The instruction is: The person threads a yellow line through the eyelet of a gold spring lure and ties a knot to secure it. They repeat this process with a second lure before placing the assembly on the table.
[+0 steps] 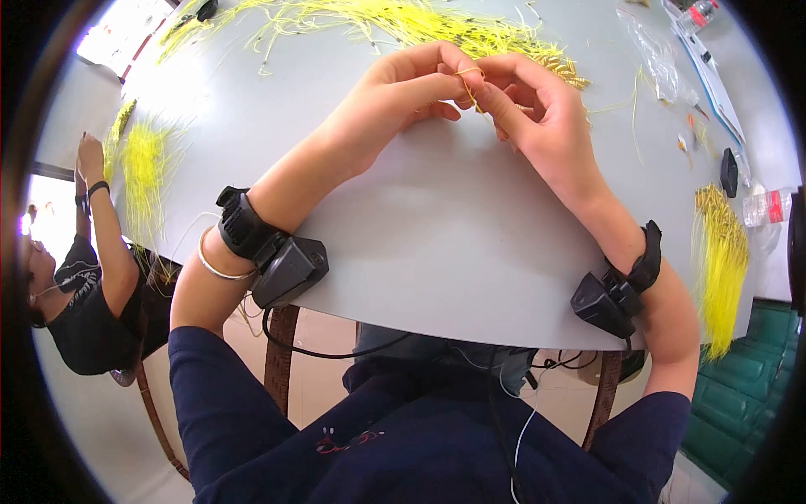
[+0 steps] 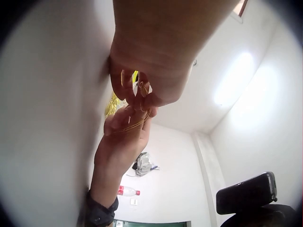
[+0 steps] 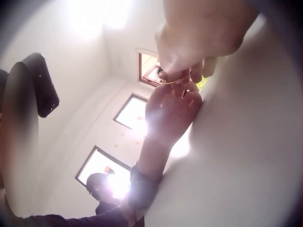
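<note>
Above the table's middle my left hand [image 1: 401, 94] and right hand [image 1: 550, 118] meet at the fingertips. Between them they pinch a thin golden-yellow cord [image 1: 473, 94], which forms a small loop near the left fingertips. In the left wrist view the cord [image 2: 137, 126] also runs across the right hand's fingers. The right wrist view shows the cord [image 3: 172, 82] stretched between the thumbs and fingertips. Curled fingers hide part of it. Just beyond both hands lies a large spread of bright yellow strands [image 1: 420, 23] with gold coiled ends [image 1: 564, 67].
More yellow strands lie at the table's left [image 1: 144, 168] and a gold-ended bundle [image 1: 720, 269] at its right edge. A plastic bag [image 1: 653, 59], clipboard [image 1: 709, 76], black object [image 1: 729, 172] and bottle [image 1: 766, 207] are at the right. Another person [image 1: 92, 294] sits at the left.
</note>
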A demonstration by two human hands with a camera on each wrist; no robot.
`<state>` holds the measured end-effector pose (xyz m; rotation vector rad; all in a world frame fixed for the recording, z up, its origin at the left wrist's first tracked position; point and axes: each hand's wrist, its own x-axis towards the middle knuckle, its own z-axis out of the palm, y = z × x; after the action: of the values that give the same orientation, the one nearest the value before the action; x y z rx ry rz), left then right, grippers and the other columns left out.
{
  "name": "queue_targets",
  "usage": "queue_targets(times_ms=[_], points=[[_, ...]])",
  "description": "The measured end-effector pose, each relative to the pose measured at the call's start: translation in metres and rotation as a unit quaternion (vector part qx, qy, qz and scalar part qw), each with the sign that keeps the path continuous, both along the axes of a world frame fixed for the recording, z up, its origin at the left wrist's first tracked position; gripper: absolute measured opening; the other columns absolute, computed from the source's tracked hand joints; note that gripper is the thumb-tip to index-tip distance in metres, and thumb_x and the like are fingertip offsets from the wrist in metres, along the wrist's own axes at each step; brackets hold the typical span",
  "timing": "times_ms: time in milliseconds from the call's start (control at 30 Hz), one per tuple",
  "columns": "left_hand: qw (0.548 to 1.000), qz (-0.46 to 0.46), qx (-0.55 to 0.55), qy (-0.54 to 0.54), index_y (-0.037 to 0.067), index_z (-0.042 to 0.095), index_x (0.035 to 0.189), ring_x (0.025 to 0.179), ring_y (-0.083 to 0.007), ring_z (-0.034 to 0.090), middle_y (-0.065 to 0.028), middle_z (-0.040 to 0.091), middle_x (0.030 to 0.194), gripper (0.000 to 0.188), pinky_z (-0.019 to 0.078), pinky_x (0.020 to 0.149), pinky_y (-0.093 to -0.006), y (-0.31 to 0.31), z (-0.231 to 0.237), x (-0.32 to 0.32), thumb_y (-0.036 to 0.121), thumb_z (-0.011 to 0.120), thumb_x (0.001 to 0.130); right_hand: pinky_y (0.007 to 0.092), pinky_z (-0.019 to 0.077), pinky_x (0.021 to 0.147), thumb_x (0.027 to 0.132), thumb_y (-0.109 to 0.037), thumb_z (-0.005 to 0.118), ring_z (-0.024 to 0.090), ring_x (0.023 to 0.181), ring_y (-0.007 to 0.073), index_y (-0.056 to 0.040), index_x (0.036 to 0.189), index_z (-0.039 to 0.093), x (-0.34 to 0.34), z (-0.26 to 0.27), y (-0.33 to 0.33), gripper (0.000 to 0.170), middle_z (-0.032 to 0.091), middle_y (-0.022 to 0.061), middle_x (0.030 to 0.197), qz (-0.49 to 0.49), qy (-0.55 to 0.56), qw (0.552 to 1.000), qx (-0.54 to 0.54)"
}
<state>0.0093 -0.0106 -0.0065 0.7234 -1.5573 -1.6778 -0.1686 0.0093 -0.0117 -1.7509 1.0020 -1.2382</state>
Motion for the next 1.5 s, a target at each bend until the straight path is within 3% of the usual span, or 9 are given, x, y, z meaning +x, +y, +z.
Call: queue_targets(times_ms=[133,400,633,900,1067,1167,1233,1500], points=[[0.997,0.0,-0.062,-0.035,0.009,0.057,0.085,0.092,-0.0085,0.052,0.0001,0.057,0.093,0.01,0.0392,0.082,-0.0234,-0.005,-0.001,0.005,0.013,0.048,0.087,0.017,0.0338,0.044,0.084,-0.02,0.064,0.046,0.054,0.0033,-0.0015,0.092,0.061,-0.001,0.0,-0.006,0.021,0.061,-0.0002,0.072,0.033,-0.035,0.995,0.089],[1.0,0.0,0.018,0.018,0.011,0.061,0.086,0.086,-0.0079,0.053,0.0014,0.059,0.086,0.008,0.0418,0.077,-0.0236,-0.012,-0.006,0.0,0.015,0.055,0.083,0.0174,0.0297,0.044,0.087,-0.019,0.059,0.04,0.053,0.0027,-0.0029,0.094,0.055,0.007,-0.004,-0.011,0.018,0.055,-0.0012,0.076,0.026,-0.065,0.994,0.08],[0.999,-0.007,0.008,0.035,0.011,0.06,0.089,0.081,-0.0082,0.053,0.0006,0.058,0.084,0.009,0.0424,0.074,-0.0242,-0.01,-0.008,-0.003,0.016,0.055,0.084,0.0178,0.0313,0.05,0.092,-0.025,0.052,0.041,0.06,0.002,-0.0055,0.104,0.056,0.009,-0.005,-0.008,0.023,0.056,-0.0041,0.08,0.006,-0.065,0.993,0.094],[0.999,-0.021,0.013,0.041,0.012,0.061,0.088,0.082,-0.01,0.055,-0.0013,0.061,0.083,0.007,0.0437,0.073,-0.025,-0.01,-0.01,-0.006,0.012,0.059,0.081,0.0175,0.0311,0.05,0.092,-0.026,0.051,0.041,0.06,0.0022,-0.0069,0.1,0.058,-0.004,-0.013,-0.016,0.022,0.055,-0.0043,0.079,0.032,-0.037,0.995,0.082],[0.999,-0.014,-0.009,0.044,0.012,0.059,0.093,0.084,-0.0087,0.054,0.0004,0.059,0.084,0.013,0.042,0.074,-0.0247,-0.009,-0.01,-0.005,0.021,0.058,0.084,0.0174,0.032,0.052,0.093,-0.021,0.048,0.046,0.068,0.0023,-0.0075,0.102,0.057,-0.001,-0.008,-0.012,0.019,0.055,-0.0034,0.085,0.005,-0.041,0.994,0.102],[0.999,-0.02,-0.009,0.048,0.012,0.058,0.096,0.085,-0.0087,0.054,0.0008,0.059,0.085,0.014,0.0417,0.075,-0.0246,-0.004,-0.005,-0.005,0.022,0.058,0.085,0.018,0.0336,0.054,0.093,-0.018,0.046,0.048,0.075,0.0032,-0.0072,0.103,0.056,-0.004,-0.006,-0.012,0.018,0.055,-0.0027,0.092,0.045,-0.07,0.99,0.112],[0.998,-0.025,-0.004,0.055,0.012,0.058,0.097,0.086,-0.0087,0.054,0.0011,0.059,0.085,0.014,0.0413,0.076,-0.0244,-0.003,-0.004,-0.006,0.022,0.058,0.086,0.0194,0.0349,0.055,0.091,-0.021,0.05,0.045,0.069,0.0041,-0.0074,0.094,0.056,0.006,0.003,-0.004,0.015,0.052,-0.0018,0.082,0.043,-0.137,0.98,0.14],[0.998,-0.023,-0.017,0.056,0.016,0.055,0.1,0.093,-0.0092,0.052,0.0016,0.057,0.097,0.015,0.0405,0.081,-0.0263,-0.004,-0.004,-0.003,0.025,0.056,0.088,0.024,0.0371,0.063,0.088,-0.018,0.042,0.047,0.076,0.0091,-0.0063,0.092,0.054,-0.003,0.003,-0.009,0.017,0.05,-0.0004,0.081,0.11,-0.199,0.958,0.174]])
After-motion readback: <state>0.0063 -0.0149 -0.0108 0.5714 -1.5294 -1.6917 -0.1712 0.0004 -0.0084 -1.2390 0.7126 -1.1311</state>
